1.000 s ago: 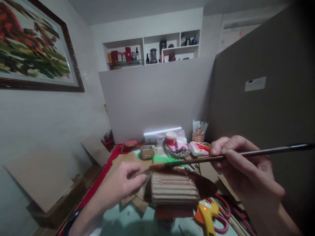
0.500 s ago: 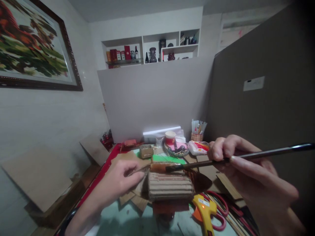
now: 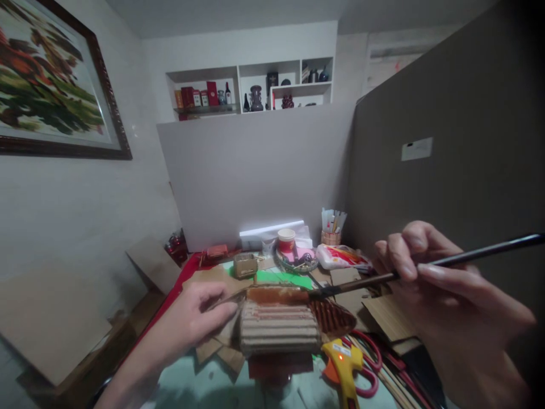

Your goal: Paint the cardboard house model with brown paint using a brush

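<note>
A corrugated cardboard model (image 3: pixel 281 326), partly coated reddish-brown along its top, sits at the lower middle. My left hand (image 3: pixel 208 309) pinches the thin flared piece at the model's left end between thumb and fingers. In my right hand (image 3: pixel 443 278) is a long dark paintbrush (image 3: pixel 374 280), gripped between thumb and fingertips. The brush slants down to the left, its tip at the right end of the brown top strip. Beyond that end, a brown ribbed flap (image 3: pixel 334 318) sticks out to the right.
A yellow glue gun (image 3: pixel 347 366) and red-handled scissors (image 3: pixel 368 383) lie right of the model. Behind stand a small cardboard box (image 3: pixel 245 266), a paper cup (image 3: pixel 286 240) and a holder (image 3: pixel 332 236) of pens. Cardboard pieces (image 3: pixel 389 318) and sticks lie at the right.
The brush tip has moved right along the brown top strip, and my right hand has shifted right relative to the model. The whole view has shifted slightly. My left hand keeps its hold.
</note>
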A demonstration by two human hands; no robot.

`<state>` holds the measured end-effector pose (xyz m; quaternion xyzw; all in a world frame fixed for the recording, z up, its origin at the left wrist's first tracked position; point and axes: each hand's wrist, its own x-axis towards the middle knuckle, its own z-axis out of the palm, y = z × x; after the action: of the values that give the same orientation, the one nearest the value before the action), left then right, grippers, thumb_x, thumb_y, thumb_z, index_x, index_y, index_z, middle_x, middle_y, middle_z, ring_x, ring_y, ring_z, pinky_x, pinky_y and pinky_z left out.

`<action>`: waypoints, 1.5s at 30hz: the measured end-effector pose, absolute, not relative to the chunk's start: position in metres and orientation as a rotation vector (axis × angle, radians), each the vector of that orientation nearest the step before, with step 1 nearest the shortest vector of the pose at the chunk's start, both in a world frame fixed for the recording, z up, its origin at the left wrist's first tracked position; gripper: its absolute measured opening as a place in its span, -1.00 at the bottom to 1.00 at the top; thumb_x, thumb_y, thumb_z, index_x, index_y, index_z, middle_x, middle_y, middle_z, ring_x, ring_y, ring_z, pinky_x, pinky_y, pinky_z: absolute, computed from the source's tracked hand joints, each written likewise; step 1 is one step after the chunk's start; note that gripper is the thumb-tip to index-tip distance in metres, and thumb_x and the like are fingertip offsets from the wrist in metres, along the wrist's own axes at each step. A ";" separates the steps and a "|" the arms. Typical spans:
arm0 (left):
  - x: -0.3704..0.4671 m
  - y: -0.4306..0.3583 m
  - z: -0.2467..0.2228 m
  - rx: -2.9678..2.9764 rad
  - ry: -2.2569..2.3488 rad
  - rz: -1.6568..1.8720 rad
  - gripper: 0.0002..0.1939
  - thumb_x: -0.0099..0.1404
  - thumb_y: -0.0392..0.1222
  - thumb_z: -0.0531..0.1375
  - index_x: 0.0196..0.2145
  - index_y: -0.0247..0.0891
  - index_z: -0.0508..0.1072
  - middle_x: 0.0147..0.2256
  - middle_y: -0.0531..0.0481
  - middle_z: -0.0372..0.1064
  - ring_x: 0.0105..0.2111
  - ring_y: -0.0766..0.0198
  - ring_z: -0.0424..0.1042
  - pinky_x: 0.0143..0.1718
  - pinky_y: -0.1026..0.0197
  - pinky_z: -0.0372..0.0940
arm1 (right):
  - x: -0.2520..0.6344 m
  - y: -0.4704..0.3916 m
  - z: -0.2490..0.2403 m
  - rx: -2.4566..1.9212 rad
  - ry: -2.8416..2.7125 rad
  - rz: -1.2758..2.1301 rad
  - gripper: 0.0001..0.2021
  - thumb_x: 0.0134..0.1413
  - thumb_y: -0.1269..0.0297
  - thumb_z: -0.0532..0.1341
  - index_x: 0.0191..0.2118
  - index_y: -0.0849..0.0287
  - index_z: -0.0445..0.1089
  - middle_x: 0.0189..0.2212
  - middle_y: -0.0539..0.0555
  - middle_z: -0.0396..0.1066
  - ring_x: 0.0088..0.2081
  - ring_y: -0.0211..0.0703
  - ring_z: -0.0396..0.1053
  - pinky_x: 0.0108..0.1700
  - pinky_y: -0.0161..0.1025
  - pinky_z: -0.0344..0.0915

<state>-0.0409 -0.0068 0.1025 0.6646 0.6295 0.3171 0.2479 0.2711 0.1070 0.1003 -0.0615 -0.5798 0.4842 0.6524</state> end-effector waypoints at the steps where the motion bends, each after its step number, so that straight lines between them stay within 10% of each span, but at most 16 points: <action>1: -0.041 -0.007 0.102 1.817 1.719 0.867 -0.65 0.25 0.05 0.10 -0.57 -0.17 0.15 -0.54 0.14 0.06 -0.50 0.31 0.08 -0.48 0.20 -0.04 | 0.272 0.107 0.101 -0.139 -1.312 1.095 -0.83 -0.04 0.30 0.28 -0.32 0.14 0.28 -0.57 0.02 0.20 -0.49 -0.16 0.10 -0.46 -0.26 0.15; 33: -0.050 -0.003 0.092 1.857 1.683 0.881 -0.60 0.30 0.12 0.07 -0.55 -0.16 0.10 -0.53 0.18 -0.05 -0.52 0.35 0.00 -0.50 0.21 -0.11 | 0.258 0.094 0.108 -0.043 -1.352 1.227 -0.83 0.05 0.27 0.32 -0.41 0.16 0.30 -0.54 0.00 0.20 -0.55 -0.29 0.02 -0.62 -0.34 -0.07; 45: -0.048 -0.003 0.094 1.854 1.667 0.884 -0.60 0.29 0.12 0.08 -0.56 -0.15 0.10 -0.54 0.19 -0.03 -0.53 0.34 0.02 -0.50 0.21 -0.09 | 0.265 0.100 0.106 -0.037 -1.265 1.211 -0.85 0.03 0.27 0.30 -0.38 0.16 0.31 -0.51 0.01 0.17 -0.41 -0.20 0.11 -0.52 -0.36 0.12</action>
<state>-0.0476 -0.0029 0.0938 0.6795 0.6108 0.3239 0.2455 0.2648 0.0999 0.1058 -0.0162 -0.5546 0.5309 0.6405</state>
